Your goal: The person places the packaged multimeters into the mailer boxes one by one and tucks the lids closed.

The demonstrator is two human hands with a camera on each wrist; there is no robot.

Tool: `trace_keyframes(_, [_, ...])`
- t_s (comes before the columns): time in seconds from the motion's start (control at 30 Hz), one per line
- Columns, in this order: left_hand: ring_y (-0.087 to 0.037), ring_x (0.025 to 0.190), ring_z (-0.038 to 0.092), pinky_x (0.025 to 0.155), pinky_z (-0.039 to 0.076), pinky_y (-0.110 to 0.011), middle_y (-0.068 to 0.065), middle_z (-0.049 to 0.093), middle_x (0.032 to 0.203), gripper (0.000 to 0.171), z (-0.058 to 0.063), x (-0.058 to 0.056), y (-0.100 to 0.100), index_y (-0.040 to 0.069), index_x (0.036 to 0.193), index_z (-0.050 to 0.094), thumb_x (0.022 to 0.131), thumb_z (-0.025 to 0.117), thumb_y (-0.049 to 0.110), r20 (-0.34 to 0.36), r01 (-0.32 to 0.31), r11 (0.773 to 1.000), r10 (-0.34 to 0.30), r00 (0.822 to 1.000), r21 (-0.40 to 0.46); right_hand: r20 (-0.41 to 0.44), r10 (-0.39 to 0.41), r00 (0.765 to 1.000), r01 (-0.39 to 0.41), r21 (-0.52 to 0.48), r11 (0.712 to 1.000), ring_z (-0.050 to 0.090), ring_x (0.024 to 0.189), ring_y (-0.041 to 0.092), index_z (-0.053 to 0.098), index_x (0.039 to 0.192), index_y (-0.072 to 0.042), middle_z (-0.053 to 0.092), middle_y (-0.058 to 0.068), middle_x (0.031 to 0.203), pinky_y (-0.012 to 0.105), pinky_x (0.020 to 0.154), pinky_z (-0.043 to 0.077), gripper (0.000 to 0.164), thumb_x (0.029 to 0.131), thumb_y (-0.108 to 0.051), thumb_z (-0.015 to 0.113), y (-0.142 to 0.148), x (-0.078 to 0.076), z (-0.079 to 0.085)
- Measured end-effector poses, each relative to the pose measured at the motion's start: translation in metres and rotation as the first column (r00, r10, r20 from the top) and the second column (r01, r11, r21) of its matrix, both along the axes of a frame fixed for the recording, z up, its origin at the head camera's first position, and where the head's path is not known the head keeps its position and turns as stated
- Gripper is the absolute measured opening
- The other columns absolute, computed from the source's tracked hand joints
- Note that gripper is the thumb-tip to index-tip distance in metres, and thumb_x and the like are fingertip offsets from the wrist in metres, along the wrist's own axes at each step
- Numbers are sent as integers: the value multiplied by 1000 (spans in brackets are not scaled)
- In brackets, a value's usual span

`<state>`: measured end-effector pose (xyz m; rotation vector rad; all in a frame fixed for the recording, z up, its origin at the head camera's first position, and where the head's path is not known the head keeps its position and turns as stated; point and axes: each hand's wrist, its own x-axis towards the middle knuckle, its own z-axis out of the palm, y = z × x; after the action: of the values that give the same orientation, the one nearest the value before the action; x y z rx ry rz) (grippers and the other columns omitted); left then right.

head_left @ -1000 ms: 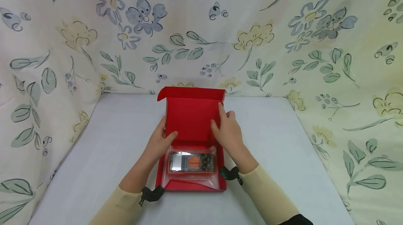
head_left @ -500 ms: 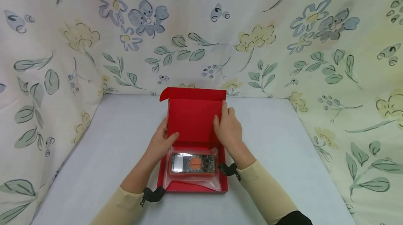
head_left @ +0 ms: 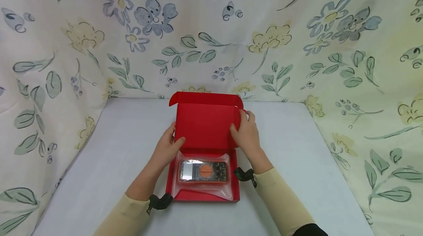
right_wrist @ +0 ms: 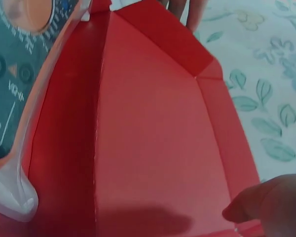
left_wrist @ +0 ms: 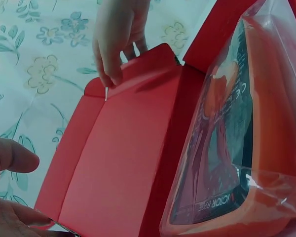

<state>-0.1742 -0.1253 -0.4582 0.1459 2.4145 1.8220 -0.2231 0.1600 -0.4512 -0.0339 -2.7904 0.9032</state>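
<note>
A red cardboard box [head_left: 236, 193] stands with its lid [head_left: 205, 126] raised. A multimeter [head_left: 204, 171] with an orange dial and orange case lies inside in clear plastic wrapping. My left hand [head_left: 167, 148] is at the lid's left edge, fingers behind it and thumb in front; in the left wrist view that thumb [left_wrist: 22, 158] stands apart from the cardboard. My right hand [head_left: 246, 133] grips the lid's right side flap [left_wrist: 148, 69], thumb on the inner face and fingers outside. The fingers' far ends are partly hidden by the cardboard on both sides.
The box sits on a white table [head_left: 290, 148], open side up. Behind and beside the table hangs a floral cloth [head_left: 211, 26]. A dark band [head_left: 160, 203] with a small camera mount is on each wrist, over cream sleeves [head_left: 284, 199].
My right hand has moved right and slightly down, drawing the lid's right side flap outward. A rounded tab now shows at the lid's upper right corner. My left hand stays nearly in place.
</note>
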Motion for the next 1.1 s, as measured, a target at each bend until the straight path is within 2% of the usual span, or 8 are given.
trace_keyframes(0.13, [-38, 152, 23, 98, 50, -55, -16, 21, 167, 80, 0, 0, 0, 7, 165, 14, 101, 62, 17, 0, 7, 1000, -7, 1000, 17, 38, -1, 999, 3, -54, 999, 59, 112, 39, 24, 163, -9, 46, 24, 138, 54, 84, 59, 81, 94, -22, 67, 1, -4, -1])
trace_keyframes(0.27, [-37, 152, 22, 99, 49, -55, -16, 21, 167, 80, 0, 0, 1, 8, 165, 15, 101, 62, 16, -6, 16, 999, -15, 1000, 28, 43, -3, 999, 7, -100, 995, 58, 112, 35, 22, 162, -5, 49, 22, 132, 52, 84, 59, 84, 94, -22, 67, 1, -5, -1])
trace_keyframes(0.4, [-37, 152, 23, 96, 51, -55, -15, 24, 166, 80, 0, 0, 0, 10, 165, 17, 100, 64, 14, -16, 15, 1000, -15, 1000, 18, -1, 25, 1000, -25, -129, 991, 57, 115, 35, 24, 161, -2, 51, 22, 135, 52, 86, 58, 81, 95, -21, 66, 1, -1, 1])
trace_keyframes(0.53, [-38, 152, 22, 95, 52, -56, -14, 25, 165, 83, 1, 1, 0, 11, 165, 19, 97, 67, 12, -21, 11, 1000, -11, 1000, 1, -37, 63, 997, -67, -94, 993, 56, 121, 35, 25, 161, -1, 50, 21, 143, 53, 88, 57, 79, 96, -20, 66, -6, 8, 5])
trace_keyframes(0.7, [-39, 151, 23, 95, 52, -56, -16, 25, 165, 85, 1, 3, -1, 10, 164, 19, 95, 69, 11, -32, 11, 1000, -11, 999, -5, -29, 81, 996, -83, -78, 994, 60, 119, 35, 18, 162, -3, 49, 19, 149, 53, 86, 58, 88, 93, -21, 69, -16, 18, 5])
trace_keyframes(0.8, [-39, 151, 23, 96, 51, -56, -16, 26, 164, 86, 1, 3, -1, 10, 164, 20, 94, 71, 11, -45, 15, 1000, -15, 999, -3, 0, 83, 997, -82, -128, 988, 65, 111, 35, 14, 163, -4, 53, 20, 146, 52, 81, 60, 92, 92, -21, 70, -18, 23, 4])
trace_keyframes(0.9, [-39, 150, 25, 96, 51, -56, -17, 27, 164, 84, 1, 4, -2, 9, 163, 21, 95, 70, 11, -54, 16, 1000, -15, 998, 3, 13, 88, 996, -84, -183, 979, 66, 107, 34, 17, 162, -4, 56, 20, 142, 51, 81, 60, 88, 93, -21, 68, -18, 27, 3])
trace_keyframes(1.1, [-35, 149, 32, 102, 48, -49, -14, 35, 161, 75, 0, 9, -3, 9, 161, 29, 97, 68, 13, -61, -35, 999, 35, 998, 15, -38, 127, 991, -133, -323, 937, 63, 118, 34, 26, 161, -11, 57, 15, 143, 51, 82, 59, 78, 94, -15, 65, -13, 37, 4])
